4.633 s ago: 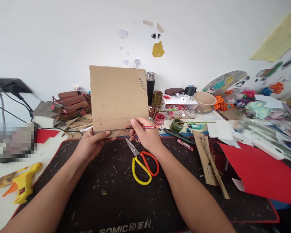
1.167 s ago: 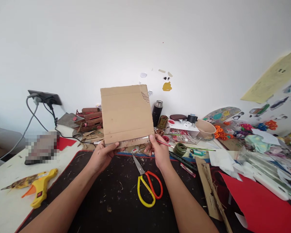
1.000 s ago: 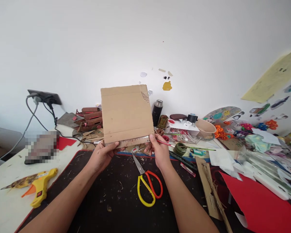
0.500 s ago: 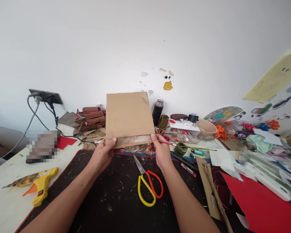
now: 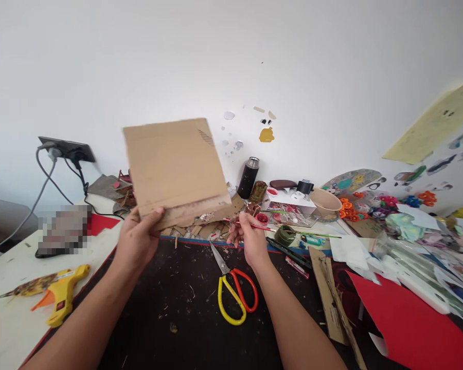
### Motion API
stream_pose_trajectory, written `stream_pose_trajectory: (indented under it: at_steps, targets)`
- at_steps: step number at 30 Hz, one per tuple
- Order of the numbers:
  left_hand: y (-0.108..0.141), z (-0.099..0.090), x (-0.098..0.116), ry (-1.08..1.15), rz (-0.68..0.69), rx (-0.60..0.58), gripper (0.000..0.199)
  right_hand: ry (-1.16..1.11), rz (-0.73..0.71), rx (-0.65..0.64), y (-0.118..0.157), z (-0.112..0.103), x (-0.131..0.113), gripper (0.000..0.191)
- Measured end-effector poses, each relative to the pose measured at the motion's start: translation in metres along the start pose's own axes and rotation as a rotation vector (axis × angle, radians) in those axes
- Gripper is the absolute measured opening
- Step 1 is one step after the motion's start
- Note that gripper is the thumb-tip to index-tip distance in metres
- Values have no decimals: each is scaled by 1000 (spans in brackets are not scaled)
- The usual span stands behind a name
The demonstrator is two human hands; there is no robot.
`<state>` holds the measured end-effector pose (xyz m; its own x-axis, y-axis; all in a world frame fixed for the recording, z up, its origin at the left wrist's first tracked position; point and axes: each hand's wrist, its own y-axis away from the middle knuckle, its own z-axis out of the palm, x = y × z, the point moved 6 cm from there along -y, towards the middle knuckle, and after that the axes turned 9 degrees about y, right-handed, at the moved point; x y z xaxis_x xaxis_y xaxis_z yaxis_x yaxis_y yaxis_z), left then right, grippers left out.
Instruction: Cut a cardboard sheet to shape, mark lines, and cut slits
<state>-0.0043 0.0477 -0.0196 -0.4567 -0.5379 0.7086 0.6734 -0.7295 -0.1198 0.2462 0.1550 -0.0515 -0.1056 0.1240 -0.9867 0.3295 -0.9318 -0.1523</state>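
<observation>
A square piece of cardboard (image 5: 173,164) is raised above the back of the dark mat, tilted, with a worn strip along its lower edge. My left hand (image 5: 141,236) grips its lower left corner, thumb on the front. Apart from the cardboard, my right hand (image 5: 250,239) pinches a thin red brush (image 5: 256,225), its tip pointing left. Below the hands, scissors (image 5: 229,288) with one yellow and one red handle lie on the mat, blades toward the back.
A yellow glue gun (image 5: 57,295) lies at the left. Behind stand a black flask (image 5: 249,177), small paint jars (image 5: 286,235) and a beige bowl (image 5: 326,203). Cardboard strips (image 5: 327,293) and red paper (image 5: 409,318) lie at the right.
My right hand has let go of the cardboard and keeps the brush. My left hand has moved left with the cardboard, which is now higher and more tilted.
</observation>
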Motion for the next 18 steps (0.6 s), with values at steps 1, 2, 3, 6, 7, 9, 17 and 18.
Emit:
stream_pose_trajectory:
  at_steps: [1, 2, 3, 6, 7, 9, 17, 18]
  targets:
    - [-2, -4, 11, 22, 57, 47, 51, 43, -21, -14, 1, 2, 0, 60]
    - [-2, -7, 20, 27, 88, 73, 50, 101, -45, -30, 3, 4, 0, 57]
    - [-2, -11, 28, 13, 96, 96, 49, 172, -73, -48, 5, 7, 0, 53]
    - [9, -21, 42, -42, 13, 119, 45, 415, -193, -130, 14, 21, 2, 41]
    - [15, -25, 44, -57, -35, 127, 44, 494, -255, -163, 19, 28, 2, 39]
    - [28, -35, 48, -67, -75, 178, 40, 613, -401, -230, 28, 41, 3, 36]
    - [58, -60, 40, -113, -250, 289, 56, 1204, -769, -495, 60, 60, 20, 29]
    - [62, -62, 35, -111, -280, 282, 59, 1240, -783, -495, 62, 55, 21, 28]
